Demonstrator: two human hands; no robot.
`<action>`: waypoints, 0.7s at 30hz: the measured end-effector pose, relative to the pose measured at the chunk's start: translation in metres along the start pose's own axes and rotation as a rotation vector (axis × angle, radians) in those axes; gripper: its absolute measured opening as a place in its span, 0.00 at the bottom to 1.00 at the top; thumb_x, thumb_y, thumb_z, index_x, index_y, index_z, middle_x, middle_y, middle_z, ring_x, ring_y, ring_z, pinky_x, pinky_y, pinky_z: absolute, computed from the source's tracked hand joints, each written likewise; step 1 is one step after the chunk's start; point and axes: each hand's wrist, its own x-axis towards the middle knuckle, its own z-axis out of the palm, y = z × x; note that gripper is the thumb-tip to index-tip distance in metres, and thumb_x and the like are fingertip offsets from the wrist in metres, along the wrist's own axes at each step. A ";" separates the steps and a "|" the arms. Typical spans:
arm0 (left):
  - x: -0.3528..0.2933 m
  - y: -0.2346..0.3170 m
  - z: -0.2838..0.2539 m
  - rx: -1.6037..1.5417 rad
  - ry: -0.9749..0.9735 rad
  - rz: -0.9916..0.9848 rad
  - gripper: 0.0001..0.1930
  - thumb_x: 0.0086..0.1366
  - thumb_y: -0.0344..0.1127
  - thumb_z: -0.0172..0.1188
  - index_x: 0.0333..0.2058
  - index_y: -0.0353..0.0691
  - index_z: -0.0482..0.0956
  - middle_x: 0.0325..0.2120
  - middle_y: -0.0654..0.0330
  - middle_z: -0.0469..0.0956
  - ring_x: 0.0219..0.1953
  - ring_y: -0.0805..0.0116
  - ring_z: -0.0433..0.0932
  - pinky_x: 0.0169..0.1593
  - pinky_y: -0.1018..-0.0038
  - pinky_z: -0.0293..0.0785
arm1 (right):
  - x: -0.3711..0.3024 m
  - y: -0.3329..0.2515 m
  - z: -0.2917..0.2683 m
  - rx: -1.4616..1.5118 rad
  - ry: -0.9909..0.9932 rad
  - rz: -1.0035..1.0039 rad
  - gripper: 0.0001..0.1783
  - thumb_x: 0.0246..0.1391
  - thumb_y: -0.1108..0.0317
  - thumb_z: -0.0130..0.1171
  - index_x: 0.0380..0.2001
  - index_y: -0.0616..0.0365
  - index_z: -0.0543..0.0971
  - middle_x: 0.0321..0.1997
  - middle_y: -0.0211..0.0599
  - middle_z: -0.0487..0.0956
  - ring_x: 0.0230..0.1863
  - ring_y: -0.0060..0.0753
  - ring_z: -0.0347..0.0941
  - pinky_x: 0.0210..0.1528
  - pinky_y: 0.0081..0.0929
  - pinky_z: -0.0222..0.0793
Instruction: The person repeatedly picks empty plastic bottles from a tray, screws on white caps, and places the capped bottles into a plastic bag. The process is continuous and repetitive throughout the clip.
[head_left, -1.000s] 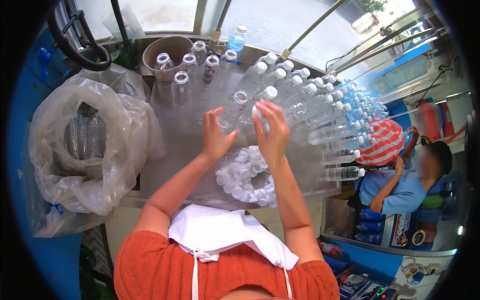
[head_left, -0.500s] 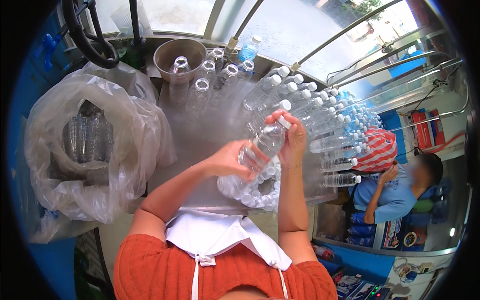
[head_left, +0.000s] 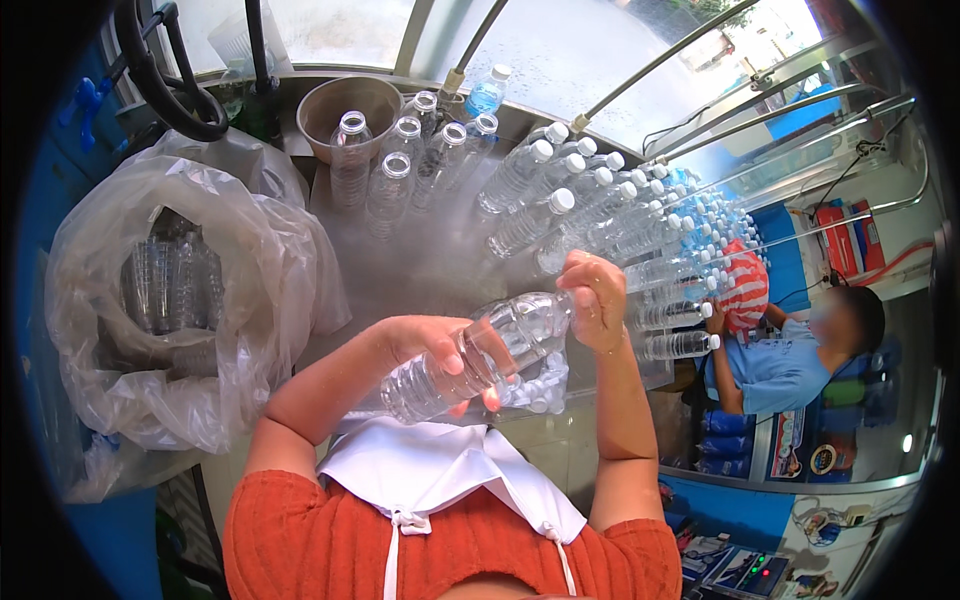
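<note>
A clear plastic bottle [head_left: 525,325] lies tilted across the front of me, its base toward the lower left and its top toward the upper right. My left hand [head_left: 440,345] is wrapped around its body. At the top end, my right hand [head_left: 597,298] has its fingers curled around the neck, hiding the cap. Just below the bottle is a pile of loose white caps [head_left: 545,385], partly covered by it. Several uncapped clear bottles [head_left: 388,195] stand beyond my hands to the left. Rows of capped bottles [head_left: 535,222] stand to the right.
A metal counter [head_left: 400,275] carries the bottles. On its far side is a brown bowl [head_left: 318,115]. At left, a large plastic bag [head_left: 270,250] holds more clear bottles. Beyond the counter's right end, a person in blue [head_left: 780,370] is near a red-and-white striped bag [head_left: 745,285].
The bottle has come lower and leans flatter. My right hand has closed over its capped end, covering the cap seen before. The person at right has lowered a hand toward the bottles.
</note>
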 end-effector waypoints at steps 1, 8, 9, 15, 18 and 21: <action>0.000 0.004 0.003 0.246 0.157 -0.003 0.37 0.42 0.40 0.70 0.51 0.30 0.70 0.37 0.47 0.80 0.36 0.59 0.82 0.36 0.68 0.82 | 0.001 0.003 0.003 -0.047 -0.030 -0.012 0.19 0.61 0.57 0.52 0.24 0.62 0.73 0.20 0.40 0.71 0.18 0.31 0.61 0.23 0.28 0.60; 0.004 0.004 0.019 1.490 1.053 -0.337 0.29 0.43 0.38 0.71 0.40 0.28 0.68 0.30 0.44 0.79 0.39 0.45 0.80 0.42 0.62 0.77 | -0.015 0.045 0.034 -0.337 -0.250 0.815 0.17 0.62 0.61 0.45 0.27 0.65 0.71 0.21 0.48 0.69 0.27 0.49 0.69 0.35 0.37 0.65; 0.006 -0.003 0.015 1.512 1.077 -0.330 0.30 0.43 0.38 0.71 0.41 0.28 0.68 0.31 0.44 0.79 0.39 0.44 0.80 0.42 0.61 0.77 | -0.019 0.049 0.038 -0.335 -0.275 0.842 0.18 0.62 0.59 0.46 0.28 0.64 0.71 0.21 0.49 0.70 0.28 0.49 0.70 0.36 0.38 0.65; 0.016 -0.016 -0.056 1.603 1.338 0.171 0.35 0.43 0.39 0.73 0.49 0.32 0.66 0.41 0.44 0.76 0.45 0.45 0.76 0.48 0.59 0.73 | 0.005 0.060 0.028 -0.269 -0.157 0.648 0.22 0.63 0.49 0.50 0.35 0.61 0.73 0.20 0.50 0.71 0.28 0.50 0.72 0.35 0.40 0.66; 0.036 -0.006 -0.102 1.600 1.479 0.542 0.39 0.43 0.40 0.75 0.53 0.35 0.66 0.46 0.45 0.72 0.50 0.48 0.72 0.52 0.58 0.70 | 0.025 0.056 0.023 -0.385 -0.140 0.477 0.15 0.60 0.56 0.58 0.40 0.56 0.75 0.27 0.49 0.72 0.32 0.45 0.71 0.36 0.39 0.66; 0.059 0.009 -0.143 1.508 1.640 0.730 0.41 0.42 0.40 0.77 0.55 0.36 0.66 0.48 0.47 0.68 0.51 0.48 0.68 0.53 0.59 0.68 | 0.039 0.075 0.019 -0.936 0.198 0.085 0.17 0.57 0.60 0.60 0.46 0.56 0.76 0.41 0.49 0.72 0.41 0.46 0.70 0.38 0.37 0.67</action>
